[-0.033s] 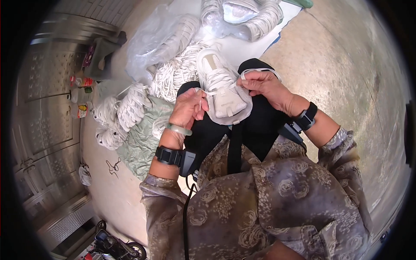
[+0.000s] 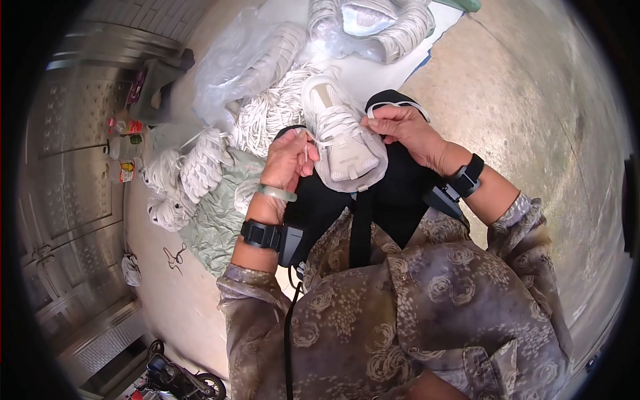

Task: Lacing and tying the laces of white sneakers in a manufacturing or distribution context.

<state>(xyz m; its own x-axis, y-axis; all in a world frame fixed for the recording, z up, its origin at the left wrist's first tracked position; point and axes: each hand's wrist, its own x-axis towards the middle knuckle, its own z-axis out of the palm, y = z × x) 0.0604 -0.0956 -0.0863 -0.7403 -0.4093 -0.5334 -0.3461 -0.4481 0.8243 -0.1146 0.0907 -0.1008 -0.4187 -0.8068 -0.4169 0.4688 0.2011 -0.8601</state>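
A cream shoe upper rests over my black-covered lap, its tongue toward me and its toe pointing away. White lace crosses its front. At its left edge, my left hand is closed in a pinch on a shoelace that runs from the eyelets. On the other side, my right hand pinches a lace end close to the eyelets, and a loop of that lace trails over the black cloth behind my fingers. The fingertips partly hide where each lace is gripped.
A heap of loose white laces lies just beyond my left hand. Bundled uppers sit on a green sheet at left. Stacked uppers and a clear plastic bag are at the far side. A metal door stands at left.
My right hand has shifted slightly left, toward the upper. My left hand has risen a little, its forearm moving slightly left. Both still pinch lace.
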